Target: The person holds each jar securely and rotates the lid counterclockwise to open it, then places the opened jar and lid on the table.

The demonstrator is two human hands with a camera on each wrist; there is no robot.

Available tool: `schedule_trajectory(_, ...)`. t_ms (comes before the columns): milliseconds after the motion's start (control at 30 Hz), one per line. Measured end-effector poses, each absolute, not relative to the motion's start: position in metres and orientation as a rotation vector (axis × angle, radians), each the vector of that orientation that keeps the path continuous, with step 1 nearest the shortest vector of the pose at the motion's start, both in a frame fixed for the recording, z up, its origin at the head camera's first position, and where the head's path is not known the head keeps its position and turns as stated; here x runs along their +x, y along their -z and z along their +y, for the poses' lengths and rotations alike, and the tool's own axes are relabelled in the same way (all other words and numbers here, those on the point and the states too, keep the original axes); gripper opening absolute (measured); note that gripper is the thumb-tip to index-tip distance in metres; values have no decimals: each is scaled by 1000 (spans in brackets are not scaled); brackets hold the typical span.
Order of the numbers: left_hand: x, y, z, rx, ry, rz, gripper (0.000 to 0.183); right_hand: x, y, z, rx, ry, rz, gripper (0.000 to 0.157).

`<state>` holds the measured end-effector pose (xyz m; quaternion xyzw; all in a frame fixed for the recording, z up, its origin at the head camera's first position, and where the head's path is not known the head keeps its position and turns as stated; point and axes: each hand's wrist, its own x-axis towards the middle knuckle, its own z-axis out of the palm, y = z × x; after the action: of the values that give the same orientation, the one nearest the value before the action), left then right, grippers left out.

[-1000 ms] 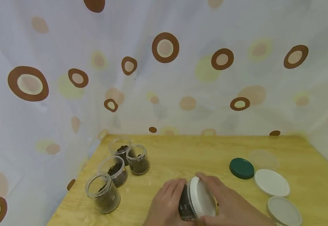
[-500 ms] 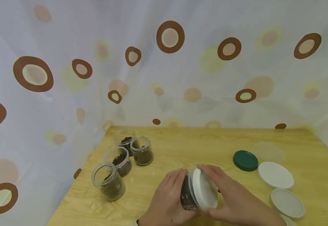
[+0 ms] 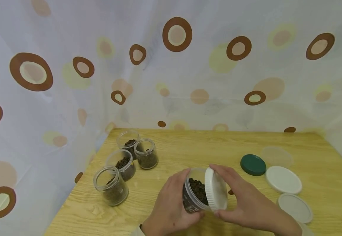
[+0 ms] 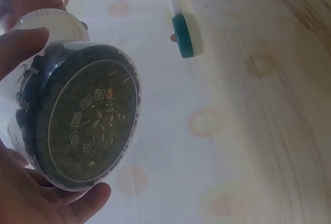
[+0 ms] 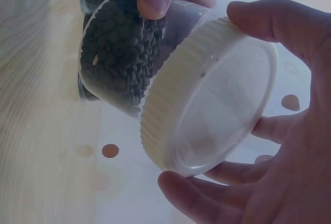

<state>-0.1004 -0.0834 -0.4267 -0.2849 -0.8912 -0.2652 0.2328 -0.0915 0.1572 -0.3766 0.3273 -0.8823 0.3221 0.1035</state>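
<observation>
My left hand (image 3: 172, 205) grips a clear plastic jar (image 3: 188, 200) with a dark printed label, tilted with its mouth to the right. Dark brown pellets (image 3: 198, 190) fill its lower part. A white screw lid (image 3: 218, 191) with a ridged edge is held by its rim in my right hand (image 3: 244, 201). The lid stands at an angle to the mouth, with a gap on the far side showing the pellets. In the left wrist view the jar's base (image 4: 93, 115) faces the camera. Fingers and thumb spread round the lid (image 5: 222, 94) in the right wrist view.
Several uncovered clear jars of dark pellets, among them a front jar (image 3: 112, 190), stand at the left of the wooden table (image 3: 194, 147). At the right lie a green lid (image 3: 253, 165), a white lid (image 3: 283, 180), a greyish lid (image 3: 295, 208) and a translucent disc (image 3: 277, 156).
The white lid has come away from the jar's mouth on one side, and the pellets inside now show. The jar has turned slightly upward. The head view has shifted a little.
</observation>
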Motion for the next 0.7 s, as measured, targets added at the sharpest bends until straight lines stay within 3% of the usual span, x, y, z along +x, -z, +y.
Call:
schedule_trajectory(467, -100, 427, -89, -669, 956, -2444, 115, -91, 376, 168, 965, -914, -2558, 108)
schedule_trajectory(700, -105, 429, -95, -612, 844, -2384, 109, -91, 378, 173, 939, -904, -2595, 105)
